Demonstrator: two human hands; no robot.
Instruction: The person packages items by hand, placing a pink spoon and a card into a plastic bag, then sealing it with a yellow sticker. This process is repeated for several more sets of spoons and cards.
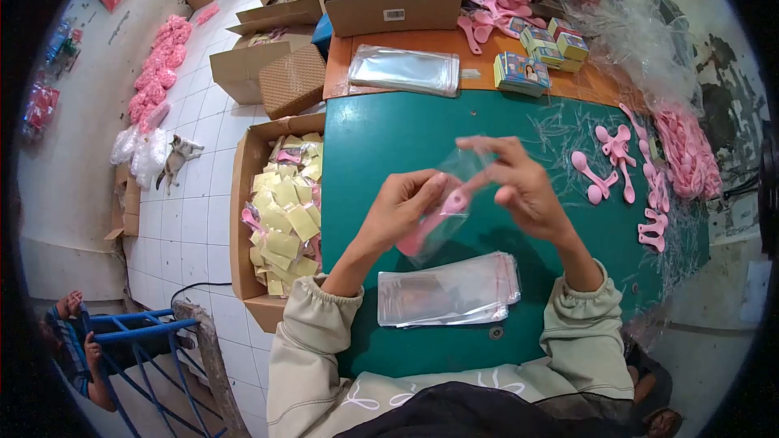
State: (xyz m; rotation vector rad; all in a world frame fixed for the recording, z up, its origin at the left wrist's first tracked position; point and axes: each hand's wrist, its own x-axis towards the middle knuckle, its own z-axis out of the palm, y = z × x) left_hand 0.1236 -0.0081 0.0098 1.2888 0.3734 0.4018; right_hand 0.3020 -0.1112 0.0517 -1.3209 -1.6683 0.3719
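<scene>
Above the middle of the green table, my left hand (pixel 414 199) grips a clear plastic bag (pixel 445 225) between thumb and fingers. A pink spoon (pixel 456 201) lies slantwise inside the bag, its lower part partly blurred by the plastic. My right hand (pixel 519 182) is at the bag's upper end with fingers apart, smeared by motion; the fingertips touch or overlap the plastic. Below both hands, a stack of flat clear bags (pixel 446 290) rests on the table.
Left of the green table (pixel 365 162) stands a carton (pixel 239 219) full of yellow-carded packets (pixel 284 211). Loose pink spoons (pixel 615 146) and plastic strips lie right. Behind are more clear bags (pixel 404 70), card stacks (pixel 521 73) and a box (pixel 395 16). A cat (pixel 177 161) is on the floor.
</scene>
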